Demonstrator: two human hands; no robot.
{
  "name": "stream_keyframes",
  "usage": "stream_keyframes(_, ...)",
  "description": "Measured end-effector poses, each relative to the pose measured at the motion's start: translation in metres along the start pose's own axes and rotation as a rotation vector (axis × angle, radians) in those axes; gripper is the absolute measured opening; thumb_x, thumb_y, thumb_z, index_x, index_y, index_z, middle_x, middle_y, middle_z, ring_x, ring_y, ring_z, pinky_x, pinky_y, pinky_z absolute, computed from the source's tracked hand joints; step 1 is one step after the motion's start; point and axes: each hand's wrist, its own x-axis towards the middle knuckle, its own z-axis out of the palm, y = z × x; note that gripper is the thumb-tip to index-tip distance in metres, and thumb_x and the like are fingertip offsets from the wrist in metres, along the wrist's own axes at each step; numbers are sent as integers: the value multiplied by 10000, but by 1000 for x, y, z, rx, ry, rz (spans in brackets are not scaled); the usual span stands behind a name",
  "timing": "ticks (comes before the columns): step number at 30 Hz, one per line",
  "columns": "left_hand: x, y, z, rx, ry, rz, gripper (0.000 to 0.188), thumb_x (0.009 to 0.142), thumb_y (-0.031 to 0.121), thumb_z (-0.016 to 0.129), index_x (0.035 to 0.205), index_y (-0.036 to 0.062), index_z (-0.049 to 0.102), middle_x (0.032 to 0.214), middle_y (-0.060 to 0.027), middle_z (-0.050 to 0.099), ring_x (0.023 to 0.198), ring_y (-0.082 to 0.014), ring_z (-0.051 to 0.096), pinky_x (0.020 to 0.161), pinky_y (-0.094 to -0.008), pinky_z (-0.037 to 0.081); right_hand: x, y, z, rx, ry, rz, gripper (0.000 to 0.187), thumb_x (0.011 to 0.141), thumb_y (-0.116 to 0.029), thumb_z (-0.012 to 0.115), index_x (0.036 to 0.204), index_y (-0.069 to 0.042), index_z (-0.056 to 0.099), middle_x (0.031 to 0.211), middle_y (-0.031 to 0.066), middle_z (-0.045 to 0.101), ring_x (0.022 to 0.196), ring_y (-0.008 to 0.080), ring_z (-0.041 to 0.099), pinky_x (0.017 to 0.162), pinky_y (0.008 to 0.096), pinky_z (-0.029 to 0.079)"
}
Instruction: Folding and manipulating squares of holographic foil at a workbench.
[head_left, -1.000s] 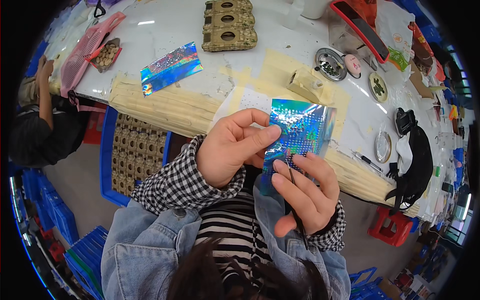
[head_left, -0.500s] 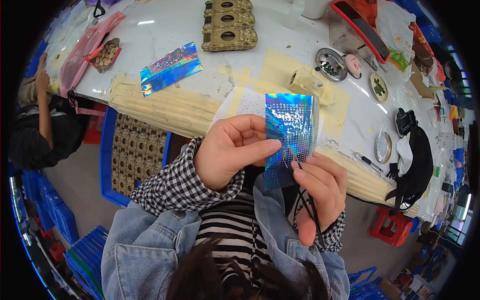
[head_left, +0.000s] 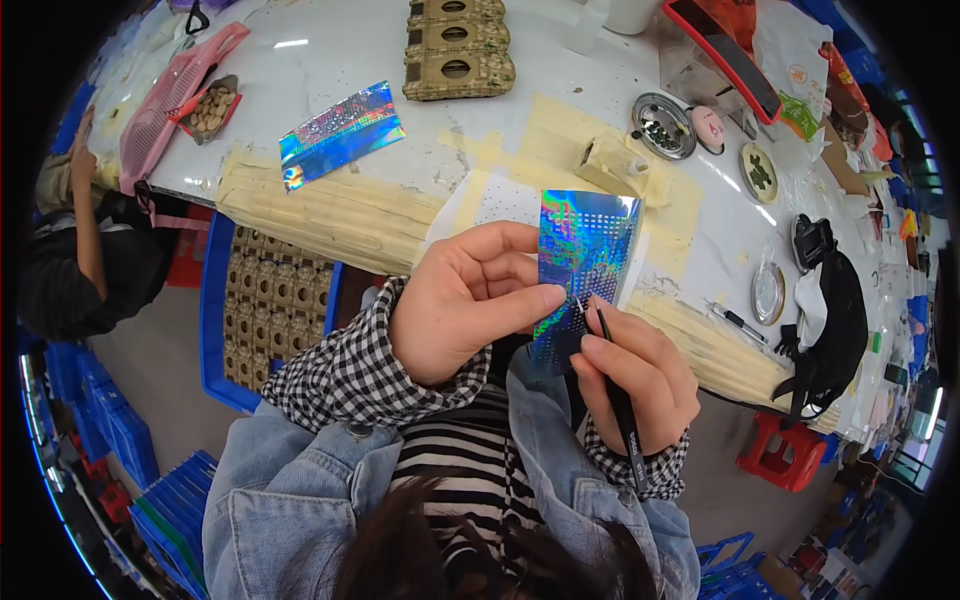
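Note:
My left hand (head_left: 465,305) pinches the left edge of a shiny blue holographic sticker sheet (head_left: 585,235), thumb in front and fingers partly behind. Rows of small dots or cut marks cover the sheet, which is held upright above the table edge. Between the fingers of my right hand (head_left: 640,375) is a pair of black tweezers (head_left: 617,400). Their tips are at the face of the sheet, close to my left thumb. Whether they grip a sticker is too small to tell. A second holographic sheet (head_left: 343,137) lies flat on the table, to the left.
Camouflage-patterned pieces (head_left: 458,50) stand at the back, with more in a blue crate (head_left: 212,340) below left. A small glue bottle (head_left: 605,160), a metal dish (head_left: 662,125) and a red-cased phone (head_left: 722,60) lie right. Another person's arm (head_left: 88,215) is far left.
The tweezers have turned in my right hand, their shaft now showing more clearly, and my fingers have closed in around them. The sheet has shifted slightly right and tilted.

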Motion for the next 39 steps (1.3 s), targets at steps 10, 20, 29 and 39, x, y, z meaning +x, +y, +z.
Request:
stream_keyframes(10,0,1,-3,-4,-41,4,400,838,-22,620,1210,-45,476,968,-76,660,893,-95,611,770,-215,487,0,3,2,14,-8,25,274,662,0,777,909,-25,659,974,176,658,872,266,668,737,322,553)
stream_keyframes(20,2,-2,-3,-201,-39,-112,399,850,14,619,1218,-28,470,950,-70,662,811,-88,607,663,-213,481,-2,3,8,-73,12,-67,297,689,-19,766,965,4,659,974,190,649,894,293,659,750,333,556)
stream_keyframes(29,2,-5,-6,-307,-48,-176,387,853,-40,558,1217,63,477,1024,-101,645,932,-160,630,788,-283,521,-4,4,7,-209,-28,-182,321,710,-61,758,1005,23,664,993,154,625,930,291,644,777,343,564)
stream_keyframes(39,2,-4,-6,-291,-30,-198,382,853,-48,554,1214,48,475,1035,-108,644,958,-176,628,819,-300,523,-3,8,5,-188,-57,-231,322,707,-52,750,1007,30,666,1022,145,616,947,283,639,804,334,559)
